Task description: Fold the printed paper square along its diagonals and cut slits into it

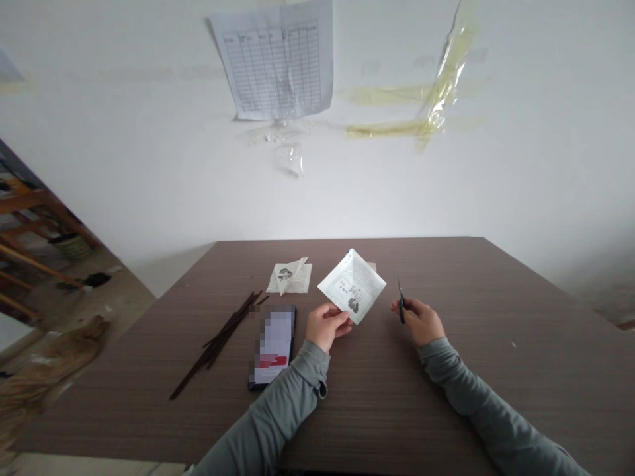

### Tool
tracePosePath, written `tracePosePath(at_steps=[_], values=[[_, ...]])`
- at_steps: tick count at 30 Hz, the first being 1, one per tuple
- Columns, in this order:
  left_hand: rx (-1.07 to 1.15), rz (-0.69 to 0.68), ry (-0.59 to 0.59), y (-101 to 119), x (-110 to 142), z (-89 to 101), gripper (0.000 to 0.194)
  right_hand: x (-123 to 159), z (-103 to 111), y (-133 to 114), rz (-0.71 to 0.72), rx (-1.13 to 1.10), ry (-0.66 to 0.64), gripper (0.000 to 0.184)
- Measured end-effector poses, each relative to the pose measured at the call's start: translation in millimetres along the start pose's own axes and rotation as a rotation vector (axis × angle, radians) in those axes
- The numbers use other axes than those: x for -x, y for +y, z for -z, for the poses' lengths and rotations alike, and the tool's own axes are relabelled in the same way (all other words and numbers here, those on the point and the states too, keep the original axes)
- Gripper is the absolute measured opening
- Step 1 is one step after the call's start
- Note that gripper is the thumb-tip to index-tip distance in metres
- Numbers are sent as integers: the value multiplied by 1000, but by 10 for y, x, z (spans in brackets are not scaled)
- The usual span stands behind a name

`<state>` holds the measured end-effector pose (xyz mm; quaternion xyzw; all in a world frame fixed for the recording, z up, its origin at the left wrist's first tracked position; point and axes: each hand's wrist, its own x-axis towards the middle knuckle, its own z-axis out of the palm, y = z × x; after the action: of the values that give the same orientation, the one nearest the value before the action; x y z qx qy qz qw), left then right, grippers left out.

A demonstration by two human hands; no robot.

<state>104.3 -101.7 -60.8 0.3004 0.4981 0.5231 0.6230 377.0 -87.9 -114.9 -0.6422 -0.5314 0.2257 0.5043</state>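
My left hand [326, 324] pinches the lower corner of a square printed paper sheet [353, 283] and holds it up off the brown table [446, 370]. My right hand [421, 319] is closed on small dark scissors [400, 299], blades pointing up, a little to the right of the sheet and apart from it. Both arms wear grey sleeves.
A phone [274, 345] lies face up left of my left hand. Several thin dark sticks [218, 341] lie further left. Folded printed paper pieces [290, 277] rest behind them. A white wall with a taped chart [278, 59] stands behind the table; wooden furniture [30, 244] is at far left.
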Motion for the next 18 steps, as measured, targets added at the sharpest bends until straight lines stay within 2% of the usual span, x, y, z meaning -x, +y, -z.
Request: tracePosePath(at_steps=[3,5,10,18], values=[[-12,1,30,56,-16,9,37,76,32,76,78,153,-38,33],[-1,-6,42,69,-36,23,38,111,45,89,108,243,-84,29],[22,-21,18,53,-90,104,32,134,83,-15,69,362,-228,19],[63,-51,16,11,-123,136,34,298,36,-209,36,18,-177,41]])
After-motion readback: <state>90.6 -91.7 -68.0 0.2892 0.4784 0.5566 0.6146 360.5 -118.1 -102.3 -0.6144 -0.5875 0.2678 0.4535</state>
